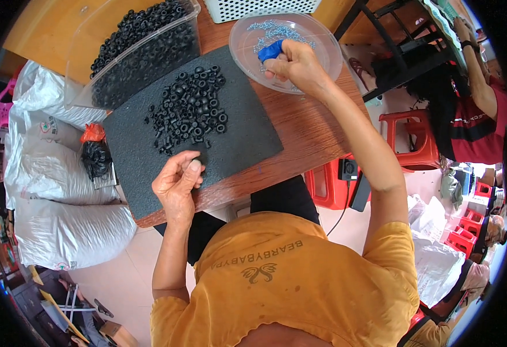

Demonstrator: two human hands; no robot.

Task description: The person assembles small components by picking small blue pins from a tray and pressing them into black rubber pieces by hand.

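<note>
My left hand (pixel 179 180) is closed in a pinch just over the near edge of a dark grey mat (pixel 244 130). A dark bit shows at its fingertips, too small to make out. Beyond it on the mat lies a heap of small black ring-shaped and knob-like parts (pixel 191 110). My right hand (pixel 295 65) reaches into a round clear plastic tray (pixel 328 65), with a blue covering (pixel 270 52) on a finger. Its fingers are pressed together, and whatever is between them is hidden. Tiny shiny bluish-silver pieces (pixel 273 29) are scattered across the tray.
A clear bin (pixel 143 55) full of black parts stands at the far left of the brown table (pixel 305 136). Behind the tray is a white perforated basket (pixel 259 8). White sacks (pixel 71 228) sit left, red stools (pixel 409 141) right. Another person (pixel 476 118) works at the right.
</note>
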